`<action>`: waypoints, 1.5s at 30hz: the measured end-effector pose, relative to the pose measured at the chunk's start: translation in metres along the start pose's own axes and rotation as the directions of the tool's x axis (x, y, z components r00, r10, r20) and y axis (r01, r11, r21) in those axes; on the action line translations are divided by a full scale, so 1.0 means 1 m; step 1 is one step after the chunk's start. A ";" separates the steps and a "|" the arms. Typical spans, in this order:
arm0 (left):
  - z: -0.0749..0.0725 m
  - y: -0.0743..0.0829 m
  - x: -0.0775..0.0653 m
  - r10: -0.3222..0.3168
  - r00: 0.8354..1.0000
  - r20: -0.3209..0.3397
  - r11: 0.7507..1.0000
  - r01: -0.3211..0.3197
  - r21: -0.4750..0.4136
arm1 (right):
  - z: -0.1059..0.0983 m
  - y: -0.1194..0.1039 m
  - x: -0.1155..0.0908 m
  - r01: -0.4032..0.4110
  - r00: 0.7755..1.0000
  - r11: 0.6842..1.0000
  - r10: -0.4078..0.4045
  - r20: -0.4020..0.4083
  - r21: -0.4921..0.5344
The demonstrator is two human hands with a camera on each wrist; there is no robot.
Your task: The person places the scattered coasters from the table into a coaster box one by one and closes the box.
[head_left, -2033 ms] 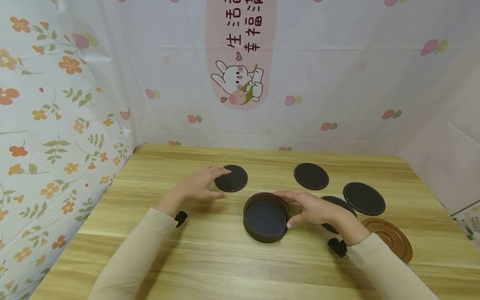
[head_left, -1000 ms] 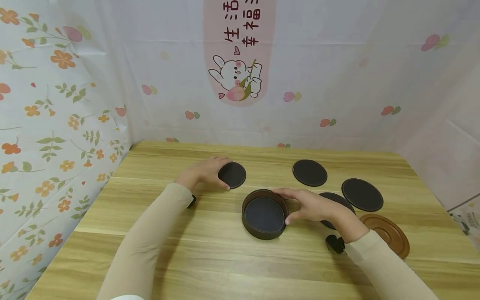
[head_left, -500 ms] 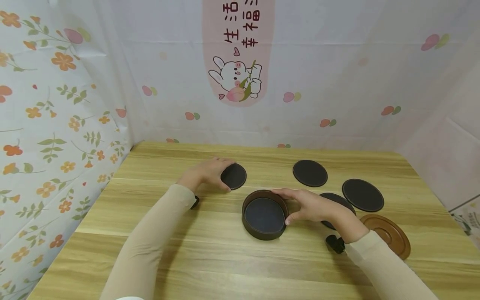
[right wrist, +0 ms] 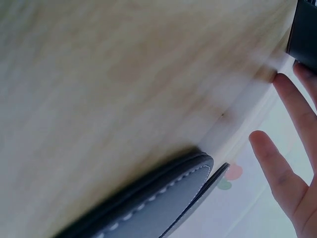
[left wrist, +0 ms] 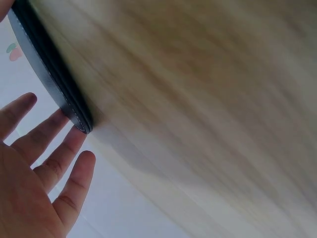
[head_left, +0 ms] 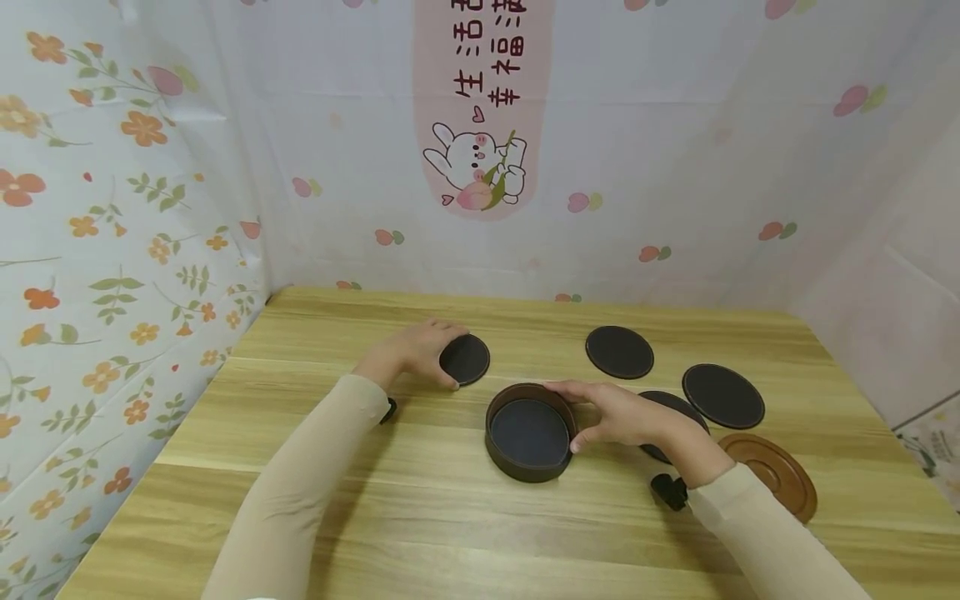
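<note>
My left hand (head_left: 416, 350) spans a round black coaster (head_left: 468, 360) lying at the left back of the table, thumb at the near side and fingers at the far side. In the left wrist view, fingertips meet the stitched edge of that coaster (left wrist: 54, 74), and part of the thumb shows in the corner. At mid-table stands a round dark coaster holder (head_left: 525, 473) with a low wall and a black floor. My right hand (head_left: 622, 414) holds its right side by thumb and fingers. The right wrist view catches only a corner of the holder (right wrist: 304, 42).
Black coasters lie to the right: one at the back (head_left: 619, 352), one farther right (head_left: 723, 396), and one partly under my right hand (head_left: 667, 403). A brown round lid (head_left: 780, 479) sits beside my right sleeve. Patterned cloth (head_left: 337, 167) hangs behind the wooden table (head_left: 450, 533).
Since two seconds ago my left hand has moved right and closed in around the left coaster. My right hand has stayed on the holder. The head view has shifted slightly.
</note>
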State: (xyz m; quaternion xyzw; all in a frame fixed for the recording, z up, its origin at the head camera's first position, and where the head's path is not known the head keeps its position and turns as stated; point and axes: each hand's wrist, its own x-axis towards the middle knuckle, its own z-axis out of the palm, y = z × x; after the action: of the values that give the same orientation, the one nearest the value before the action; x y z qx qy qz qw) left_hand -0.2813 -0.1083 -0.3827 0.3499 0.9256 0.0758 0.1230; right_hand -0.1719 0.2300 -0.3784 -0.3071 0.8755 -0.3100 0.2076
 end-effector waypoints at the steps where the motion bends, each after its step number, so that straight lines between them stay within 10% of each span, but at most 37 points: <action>1: 0.001 0.000 -0.001 0.003 1.000 -0.001 1.000 -0.004 -0.005 | 0.001 0.000 0.000 -0.001 1.000 1.000 0.001 0.000 0.000; 45: 0.011 0.018 -0.052 0.013 0.996 -0.086 0.997 -0.019 -0.072 | 0.000 0.005 0.001 0.022 1.000 1.000 -0.022 -0.010 -0.005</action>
State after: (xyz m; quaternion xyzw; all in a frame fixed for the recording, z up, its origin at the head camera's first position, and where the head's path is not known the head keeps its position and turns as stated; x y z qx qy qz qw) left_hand -0.2291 -0.1293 -0.3798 0.3491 0.9237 0.1255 0.0956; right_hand -0.1743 0.2327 -0.3822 -0.3156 0.8738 -0.3118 0.1992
